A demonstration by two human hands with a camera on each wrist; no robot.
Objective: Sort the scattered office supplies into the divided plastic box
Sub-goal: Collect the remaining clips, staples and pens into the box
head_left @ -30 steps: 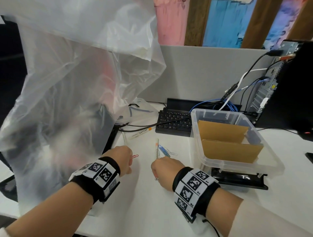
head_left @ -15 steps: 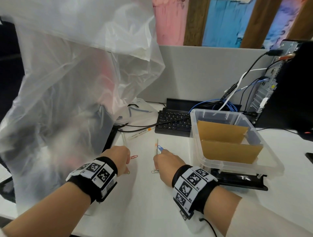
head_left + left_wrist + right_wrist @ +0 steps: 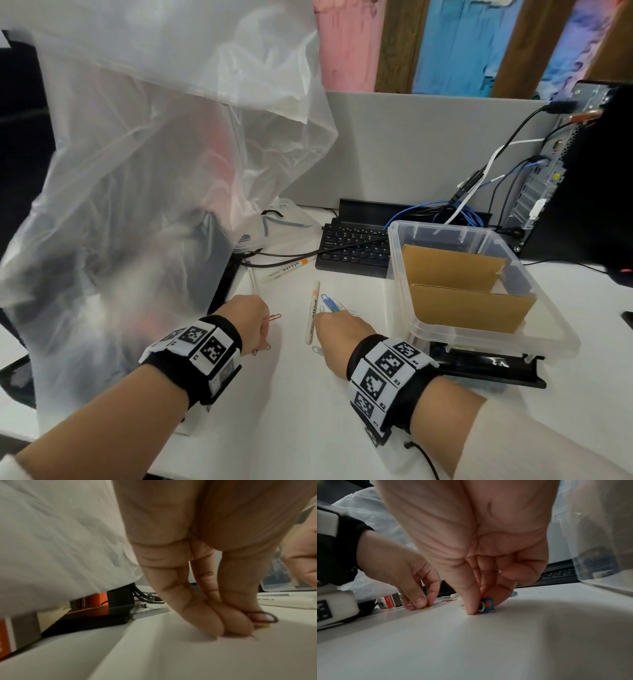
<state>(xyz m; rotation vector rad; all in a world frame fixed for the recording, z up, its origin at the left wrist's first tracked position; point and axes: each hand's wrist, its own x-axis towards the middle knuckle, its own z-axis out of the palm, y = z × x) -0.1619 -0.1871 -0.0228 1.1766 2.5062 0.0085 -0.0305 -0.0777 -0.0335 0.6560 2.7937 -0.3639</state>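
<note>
On the white bench (image 3: pixel 281 421), the right hand (image 3: pixel 337 330) has slid forward to pinch blue paperclips (image 3: pixel 486 606), while the left hand (image 3: pixel 248 320) still pinches a red paperclip (image 3: pixel 262 616), so clips go in first.

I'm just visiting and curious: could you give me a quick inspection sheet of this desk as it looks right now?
Surface: white desk, bare in front.
Job's things: clear divided box with cardboard dividers, nothing seen inside; markers and paper clips loose on the desk.
Clutter: big plastic sheet, keyboard.
Hands: left hand pinches a red clip; right hand pinches blue clips.
Cables: black cable across the keyboard; blue and white ones behind the box.
Surroundings: grey partition, computer tower.
</note>
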